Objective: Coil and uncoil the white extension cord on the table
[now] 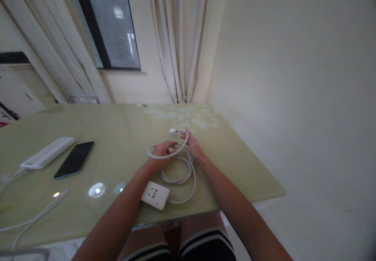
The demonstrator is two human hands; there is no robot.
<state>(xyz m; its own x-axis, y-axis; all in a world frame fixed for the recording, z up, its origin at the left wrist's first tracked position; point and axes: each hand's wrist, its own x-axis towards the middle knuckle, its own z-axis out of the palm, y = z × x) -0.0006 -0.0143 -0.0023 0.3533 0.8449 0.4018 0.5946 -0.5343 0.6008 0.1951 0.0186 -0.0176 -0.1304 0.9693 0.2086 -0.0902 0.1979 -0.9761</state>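
Note:
A white power strip lies near the table's front edge, its socket face up. Its thick white cord loops to the right and up into a loose coil between my hands. My left hand is closed on the coil from the left, with one loop passing over its back. My right hand grips the cord from the right, close to its plug end. The white plug points left just beyond my fingers. Part of the fingers of both hands is hidden by the cord.
Left on the glossy greenish table lie a dark phone and a long white power strip. A thin white cable runs along the front left. A wall stands right of the table; curtains hang behind it.

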